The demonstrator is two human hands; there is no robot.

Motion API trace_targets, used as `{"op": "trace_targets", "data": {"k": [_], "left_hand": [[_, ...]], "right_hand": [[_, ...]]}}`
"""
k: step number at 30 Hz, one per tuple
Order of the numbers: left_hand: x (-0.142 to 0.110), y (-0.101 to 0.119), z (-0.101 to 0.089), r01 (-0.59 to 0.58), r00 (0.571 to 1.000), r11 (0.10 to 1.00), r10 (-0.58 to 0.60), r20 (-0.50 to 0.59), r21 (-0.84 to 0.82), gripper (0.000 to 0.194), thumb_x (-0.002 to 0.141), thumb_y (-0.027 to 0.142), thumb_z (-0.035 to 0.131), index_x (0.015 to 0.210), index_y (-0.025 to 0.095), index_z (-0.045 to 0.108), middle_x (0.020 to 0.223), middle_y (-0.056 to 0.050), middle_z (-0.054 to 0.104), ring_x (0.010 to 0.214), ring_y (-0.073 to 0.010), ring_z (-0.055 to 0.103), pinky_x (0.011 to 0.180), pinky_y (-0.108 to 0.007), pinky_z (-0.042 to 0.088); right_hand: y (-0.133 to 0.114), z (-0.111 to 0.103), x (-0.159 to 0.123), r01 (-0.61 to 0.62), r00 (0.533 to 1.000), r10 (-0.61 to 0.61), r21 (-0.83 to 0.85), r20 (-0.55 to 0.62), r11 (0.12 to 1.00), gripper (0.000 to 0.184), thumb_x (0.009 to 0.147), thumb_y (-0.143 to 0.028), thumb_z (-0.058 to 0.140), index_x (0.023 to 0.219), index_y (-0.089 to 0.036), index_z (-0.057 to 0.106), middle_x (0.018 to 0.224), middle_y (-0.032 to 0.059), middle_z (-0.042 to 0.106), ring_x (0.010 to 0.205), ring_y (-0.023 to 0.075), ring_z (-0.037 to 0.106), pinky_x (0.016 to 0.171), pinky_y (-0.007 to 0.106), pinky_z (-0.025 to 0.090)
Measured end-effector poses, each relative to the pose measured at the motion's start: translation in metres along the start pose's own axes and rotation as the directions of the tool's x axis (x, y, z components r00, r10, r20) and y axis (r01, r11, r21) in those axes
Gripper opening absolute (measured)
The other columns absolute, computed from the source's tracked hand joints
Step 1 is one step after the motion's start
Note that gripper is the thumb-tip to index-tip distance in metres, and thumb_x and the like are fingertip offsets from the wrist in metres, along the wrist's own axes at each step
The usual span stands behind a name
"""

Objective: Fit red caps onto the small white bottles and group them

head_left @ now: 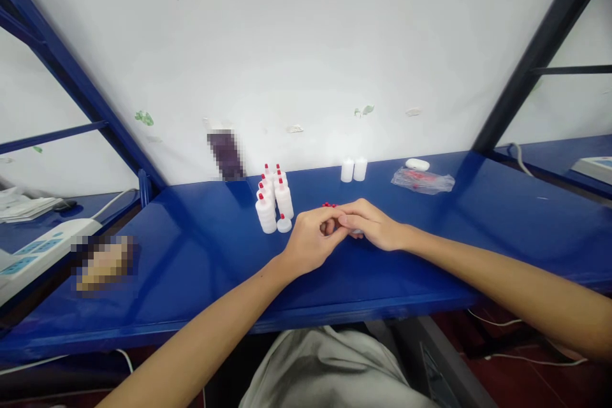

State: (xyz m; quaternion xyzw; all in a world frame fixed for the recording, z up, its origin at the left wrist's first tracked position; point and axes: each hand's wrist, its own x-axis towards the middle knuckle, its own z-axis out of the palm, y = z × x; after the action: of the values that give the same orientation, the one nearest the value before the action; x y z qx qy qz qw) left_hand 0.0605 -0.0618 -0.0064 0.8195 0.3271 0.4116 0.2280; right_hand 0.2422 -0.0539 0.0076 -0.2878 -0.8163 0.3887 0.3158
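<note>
My left hand [313,236] and my right hand [375,226] meet above the front middle of the blue table, with fingertips pressed together. Both are closed, and the fingers mostly hide whatever is between them. A sliver of something whitish [357,231] shows under my right fingers. Just behind the hands lie several small red tips [329,205], partly covered. Left of my left hand, white squeeze bottles [266,215] with red tips stand upright in two rows. A loose white cap [284,225] with a red tip sits in front of the right row.
Two white bottles without tips [347,171] stand near the wall. A clear plastic bag [423,180] with red pieces lies at the right, beside a white rounded case [417,165]. A power strip [48,248] is at the left, past the blue table's [201,274] edge.
</note>
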Motion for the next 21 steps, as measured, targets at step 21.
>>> {"op": "trace_targets", "data": {"k": [21], "left_hand": [[-0.03,0.002,-0.085,0.232,0.961,0.617,-0.265,-0.079,0.752,0.03,0.096,0.031,0.041,0.116,0.02,0.061,0.062,-0.002,0.067,0.058,-0.0194,0.064,0.058,-0.025,0.038]], "right_hand": [[0.016,-0.01,0.01,-0.252,0.957,0.108,-0.587,-0.269,0.77,0.014,0.088,-0.032,0.052,0.097,-0.023,0.06,0.063,-0.003,0.057,0.054,0.0135,0.048,0.056,0.026,0.028]]}}
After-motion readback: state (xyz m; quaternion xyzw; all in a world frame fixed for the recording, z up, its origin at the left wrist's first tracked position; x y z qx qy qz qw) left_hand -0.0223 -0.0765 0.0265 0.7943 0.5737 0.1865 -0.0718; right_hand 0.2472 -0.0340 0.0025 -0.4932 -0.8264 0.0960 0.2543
